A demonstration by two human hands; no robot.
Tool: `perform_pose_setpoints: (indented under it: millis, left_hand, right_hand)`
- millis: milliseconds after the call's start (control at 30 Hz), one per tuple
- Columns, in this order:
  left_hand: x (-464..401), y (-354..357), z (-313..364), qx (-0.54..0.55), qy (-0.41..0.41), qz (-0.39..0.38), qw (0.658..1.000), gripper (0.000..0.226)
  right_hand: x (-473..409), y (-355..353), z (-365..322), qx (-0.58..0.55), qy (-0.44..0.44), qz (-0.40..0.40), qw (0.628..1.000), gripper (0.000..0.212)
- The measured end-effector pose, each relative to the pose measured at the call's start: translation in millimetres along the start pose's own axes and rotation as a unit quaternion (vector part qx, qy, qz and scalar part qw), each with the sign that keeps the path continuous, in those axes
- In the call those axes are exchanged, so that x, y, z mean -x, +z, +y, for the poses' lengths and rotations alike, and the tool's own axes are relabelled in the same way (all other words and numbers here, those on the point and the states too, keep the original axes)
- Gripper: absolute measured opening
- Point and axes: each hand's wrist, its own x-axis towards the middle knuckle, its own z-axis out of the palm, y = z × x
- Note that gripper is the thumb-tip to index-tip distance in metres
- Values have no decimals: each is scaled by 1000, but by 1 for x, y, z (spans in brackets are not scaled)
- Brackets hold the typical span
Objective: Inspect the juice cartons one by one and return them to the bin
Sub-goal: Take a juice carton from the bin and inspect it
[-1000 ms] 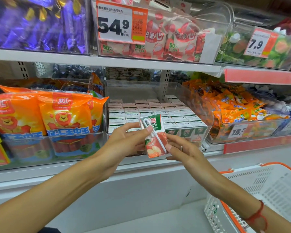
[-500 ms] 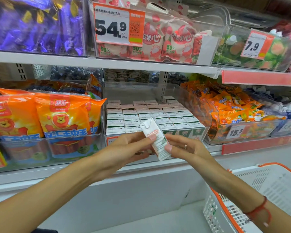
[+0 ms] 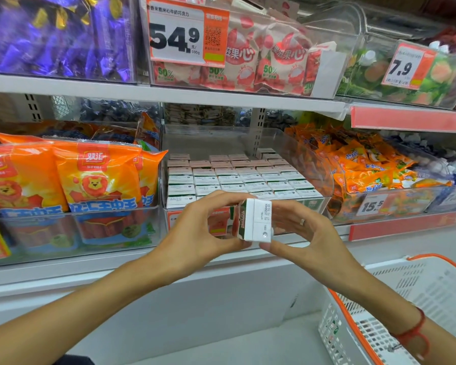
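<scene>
A small juice carton [image 3: 256, 220] is held in front of the shelf, tipped so its white top with a printed date faces me. My left hand [image 3: 195, 233] grips it from the left with thumb and fingers. My right hand [image 3: 300, 227] pinches it from the right, thumb under its lower corner. Behind it stands a clear plastic bin [image 3: 311, 159] filled with several rows of upright cartons [image 3: 234, 177]. One gap shows at the bin's front left row.
Orange sausage packs [image 3: 95, 180] fill the bin to the left, orange snack bags [image 3: 366, 164] the bin to the right. An upper shelf edge [image 3: 169, 92] hangs above with price tags. A white and orange shopping basket [image 3: 406, 312] sits at lower right.
The carton has been turned in both hands: first its green and red front showed, then its side, now its white top faces me. Both hands stayed near the bin's front.
</scene>
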Motion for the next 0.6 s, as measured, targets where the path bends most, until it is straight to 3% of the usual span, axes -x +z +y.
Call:
perform_pose_setpoints:
  millis: [200,333,600]
  left_hand:
    - [-4,-2,0,184,-114,43,975,57]
    - [-7,-2,3,271,-173,45,946,71]
    - [-8,-5,8,288,-203,4,936,51]
  right_hand:
    - [5,12,-3,39,-31,-12,999,69]
    - [4,17,-8,74,-69,-2,995,80]
    - [1,14,-13,128,-132,50,982,65]
